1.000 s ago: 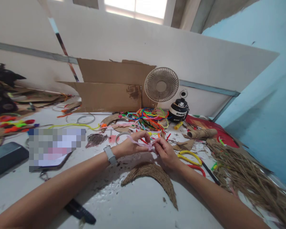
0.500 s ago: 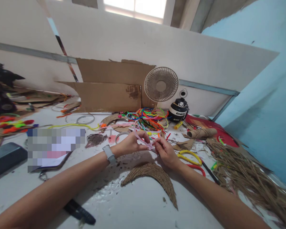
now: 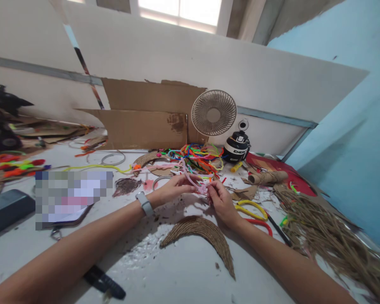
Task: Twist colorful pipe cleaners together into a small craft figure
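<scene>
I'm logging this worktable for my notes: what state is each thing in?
Pink strand: bunched at one end, loose length arcing up
Right hand: pinching the bunched end
Left hand: thumb and fingers parted
Brown crescent: lying flat
Coloured strands: tangled heap
Brown strands: loose, spread pile
Bottle: upright
Cardboard tube: on its side
Fan: upright; running or not, cannot tell

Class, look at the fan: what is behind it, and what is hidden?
Cardboard shows behind the left side of the fan, and a white panel behind the right. The fan covers part of the cardboard's right edge.
</scene>
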Action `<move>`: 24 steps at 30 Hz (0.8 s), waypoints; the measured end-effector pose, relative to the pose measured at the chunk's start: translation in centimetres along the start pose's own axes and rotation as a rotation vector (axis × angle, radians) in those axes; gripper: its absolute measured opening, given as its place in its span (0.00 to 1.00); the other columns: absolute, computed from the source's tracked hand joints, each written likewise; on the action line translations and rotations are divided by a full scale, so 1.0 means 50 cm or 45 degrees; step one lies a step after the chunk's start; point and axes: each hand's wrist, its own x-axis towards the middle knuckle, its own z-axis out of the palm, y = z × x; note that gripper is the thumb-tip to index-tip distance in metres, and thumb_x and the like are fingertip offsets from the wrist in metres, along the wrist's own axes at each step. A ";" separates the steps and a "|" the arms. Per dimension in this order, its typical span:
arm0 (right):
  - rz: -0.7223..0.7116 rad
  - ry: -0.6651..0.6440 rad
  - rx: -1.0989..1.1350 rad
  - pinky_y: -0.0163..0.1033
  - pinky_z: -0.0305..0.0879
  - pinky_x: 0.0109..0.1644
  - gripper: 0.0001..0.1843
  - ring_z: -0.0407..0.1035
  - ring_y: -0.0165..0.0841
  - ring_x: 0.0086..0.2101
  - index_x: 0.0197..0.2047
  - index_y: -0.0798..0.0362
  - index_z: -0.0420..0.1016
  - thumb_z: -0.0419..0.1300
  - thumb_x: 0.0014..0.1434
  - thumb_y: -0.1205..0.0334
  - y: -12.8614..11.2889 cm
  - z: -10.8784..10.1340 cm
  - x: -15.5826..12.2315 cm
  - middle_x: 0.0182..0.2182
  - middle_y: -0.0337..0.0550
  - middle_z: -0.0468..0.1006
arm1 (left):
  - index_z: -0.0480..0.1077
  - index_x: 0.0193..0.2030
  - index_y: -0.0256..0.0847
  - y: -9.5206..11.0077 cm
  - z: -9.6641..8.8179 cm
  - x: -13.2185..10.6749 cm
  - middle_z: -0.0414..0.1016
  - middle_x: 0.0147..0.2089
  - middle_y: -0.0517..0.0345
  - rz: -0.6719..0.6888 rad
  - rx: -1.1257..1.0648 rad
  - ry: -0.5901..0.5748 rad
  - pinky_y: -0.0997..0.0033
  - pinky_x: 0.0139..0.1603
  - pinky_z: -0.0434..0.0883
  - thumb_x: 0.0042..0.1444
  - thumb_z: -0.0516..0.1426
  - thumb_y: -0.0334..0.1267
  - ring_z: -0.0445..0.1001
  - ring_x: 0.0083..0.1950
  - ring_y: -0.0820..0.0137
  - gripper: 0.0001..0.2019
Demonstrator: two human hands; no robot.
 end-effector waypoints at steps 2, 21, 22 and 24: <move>0.006 0.018 -0.003 0.31 0.57 0.23 0.11 0.57 0.26 0.21 0.35 0.51 0.62 0.49 0.61 0.53 0.001 0.001 0.000 0.21 0.33 0.62 | 0.68 0.44 0.36 -0.004 0.002 0.001 0.72 0.39 0.54 -0.076 -0.024 -0.051 0.69 0.42 0.69 0.51 0.58 0.43 0.71 0.40 0.71 0.16; -0.031 0.061 -0.100 0.33 0.60 0.27 0.10 0.64 0.29 0.24 0.39 0.52 0.63 0.50 0.60 0.54 0.008 0.011 -0.011 0.23 0.37 0.70 | 0.69 0.35 0.35 -0.001 0.029 -0.005 0.73 0.33 0.57 -0.269 -0.345 0.067 0.73 0.33 0.70 0.48 0.60 0.48 0.72 0.34 0.72 0.16; -0.030 0.070 -0.090 0.33 0.60 0.27 0.10 0.64 0.29 0.24 0.39 0.52 0.64 0.50 0.60 0.54 0.008 0.012 -0.011 0.24 0.37 0.70 | 0.69 0.36 0.35 -0.003 0.030 -0.006 0.73 0.33 0.57 -0.276 -0.357 0.047 0.73 0.33 0.69 0.46 0.61 0.46 0.71 0.33 0.73 0.16; -0.033 0.073 -0.086 0.33 0.61 0.27 0.10 0.65 0.29 0.24 0.38 0.52 0.64 0.51 0.60 0.54 0.008 0.013 -0.012 0.25 0.37 0.71 | 0.69 0.36 0.35 -0.007 0.033 -0.005 0.72 0.33 0.58 -0.272 -0.380 0.040 0.75 0.31 0.69 0.45 0.62 0.45 0.71 0.31 0.74 0.16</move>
